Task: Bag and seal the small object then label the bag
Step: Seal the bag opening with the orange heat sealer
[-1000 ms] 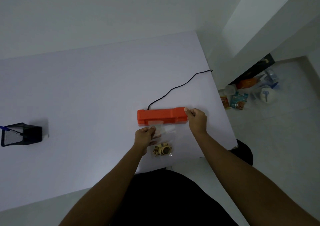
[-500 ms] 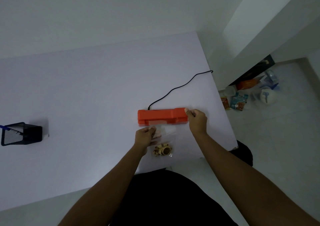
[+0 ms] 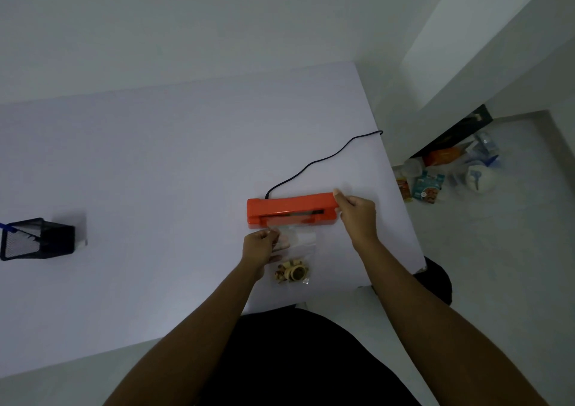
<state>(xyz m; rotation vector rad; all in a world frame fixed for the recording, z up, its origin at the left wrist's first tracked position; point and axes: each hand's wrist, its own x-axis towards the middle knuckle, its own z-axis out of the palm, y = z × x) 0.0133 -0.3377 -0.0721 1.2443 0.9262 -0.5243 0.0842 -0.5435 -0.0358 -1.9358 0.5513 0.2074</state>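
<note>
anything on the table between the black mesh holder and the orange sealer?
Nothing: in the head view the table is bare from the black mesh holder to the orange sealer.

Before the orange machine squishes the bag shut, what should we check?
1. Bag mouth in the orange sealer slot: ok, top edge tucked in.
2. Sealer lid raised: ok, gap shows.
3. Small objects away from the seal line: ok, at the bag's bottom.
4. Left hand steadying the bag: ok.
5. Right hand on the sealer's end: ok.
6. Power on: cannot tell; the cord runs off the table.
</note>
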